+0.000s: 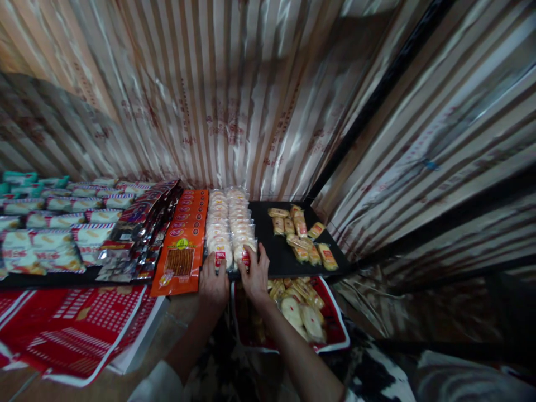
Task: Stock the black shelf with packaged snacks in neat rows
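Note:
Two rows of clear-wrapped round white crackers [229,215] run from the back to the front edge of a black shelf [268,251]. My left hand [214,282] has its fingers and thumb about the front pack of the left row, low at the shelf edge. Beside it, my right hand [255,273] grips the front pack of the right row, its thumb over the red label. Both packs are partly covered by my fingers. Touching the left row is a flat orange snack bag [182,240] that juts past the shelf edge.
Small yellow-wrapped cakes [307,240] lie loosely on the shelf's right part. Beneath it, a red basket [341,321] holds more wrapped snacks. To the left are dark foil bags [144,223], white snack packs [54,240] and another red basket [84,329]. Striped sheeting [234,100] hangs behind.

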`<state>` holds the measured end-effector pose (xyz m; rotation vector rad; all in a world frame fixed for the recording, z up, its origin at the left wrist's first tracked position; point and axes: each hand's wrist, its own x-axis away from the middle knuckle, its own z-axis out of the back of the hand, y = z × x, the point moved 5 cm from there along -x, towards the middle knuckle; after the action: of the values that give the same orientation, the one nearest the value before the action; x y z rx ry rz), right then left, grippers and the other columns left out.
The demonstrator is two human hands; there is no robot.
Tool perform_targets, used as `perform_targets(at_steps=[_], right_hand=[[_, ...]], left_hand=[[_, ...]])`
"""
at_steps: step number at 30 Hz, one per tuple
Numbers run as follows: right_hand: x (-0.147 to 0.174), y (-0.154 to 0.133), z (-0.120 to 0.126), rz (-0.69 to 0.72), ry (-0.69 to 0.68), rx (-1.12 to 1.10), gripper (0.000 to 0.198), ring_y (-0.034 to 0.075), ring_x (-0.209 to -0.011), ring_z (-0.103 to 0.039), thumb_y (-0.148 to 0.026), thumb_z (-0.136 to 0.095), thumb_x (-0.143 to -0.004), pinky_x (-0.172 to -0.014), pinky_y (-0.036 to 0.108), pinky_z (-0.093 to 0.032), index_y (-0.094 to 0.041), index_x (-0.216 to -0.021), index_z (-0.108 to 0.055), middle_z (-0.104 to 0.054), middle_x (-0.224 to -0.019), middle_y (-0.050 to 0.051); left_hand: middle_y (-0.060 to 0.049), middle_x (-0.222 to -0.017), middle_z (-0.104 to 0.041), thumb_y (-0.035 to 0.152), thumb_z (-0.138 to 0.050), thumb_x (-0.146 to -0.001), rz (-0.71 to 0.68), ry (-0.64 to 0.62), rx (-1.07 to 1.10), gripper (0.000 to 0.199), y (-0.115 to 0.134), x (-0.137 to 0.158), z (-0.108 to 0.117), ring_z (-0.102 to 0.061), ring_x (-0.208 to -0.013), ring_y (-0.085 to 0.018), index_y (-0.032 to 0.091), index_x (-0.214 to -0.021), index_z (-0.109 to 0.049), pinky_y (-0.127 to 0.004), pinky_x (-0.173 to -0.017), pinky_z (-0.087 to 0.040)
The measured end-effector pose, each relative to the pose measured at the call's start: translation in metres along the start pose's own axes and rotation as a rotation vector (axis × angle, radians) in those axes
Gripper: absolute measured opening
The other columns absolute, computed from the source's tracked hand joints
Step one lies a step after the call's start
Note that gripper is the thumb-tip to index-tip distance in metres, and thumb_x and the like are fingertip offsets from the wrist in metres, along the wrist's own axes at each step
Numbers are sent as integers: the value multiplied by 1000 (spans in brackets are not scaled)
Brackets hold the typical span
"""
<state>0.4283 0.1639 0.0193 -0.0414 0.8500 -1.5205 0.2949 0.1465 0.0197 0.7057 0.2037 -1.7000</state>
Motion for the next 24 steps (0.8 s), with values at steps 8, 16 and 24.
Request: perform_targets(at_steps=[8, 16, 24], right_hand=[[50, 29, 44, -23, 43, -60, 36, 25, -126, -35, -29, -39, -89, -96, 45, -38, -21, -120, -55, -33, -139, 12], [129, 133, 90, -257, -21, 264, 37, 30, -119, -41, -34, -47, -83, -94, 49, -38, -19, -114, -59, -48, -130, 12], [157, 169, 104, -383, -240, 266, 37, 23, -103, -58, -30, -37, -85, -85, 34, -45, -16, -109, -60, -65, -106, 12]], left_hand=[[-20, -136, -43, 15, -42, -80, -66, -31, 144, 42, 5, 12, 13, -28, -133, -33, 6, -120, -52, -50, -103, -35], [-16, -130, -49, 12, -38, -84, -215, -153, 376, 29, 61, 74, 14, -38, -128, -25, 13, -103, -60, -42, -101, -42], [-13, -130, -51, 7, -39, -82, -156, -426, 507, 33, 96, 123, 0, -49, -121, -22, 18, -104, -61, -39, -95, -48]])
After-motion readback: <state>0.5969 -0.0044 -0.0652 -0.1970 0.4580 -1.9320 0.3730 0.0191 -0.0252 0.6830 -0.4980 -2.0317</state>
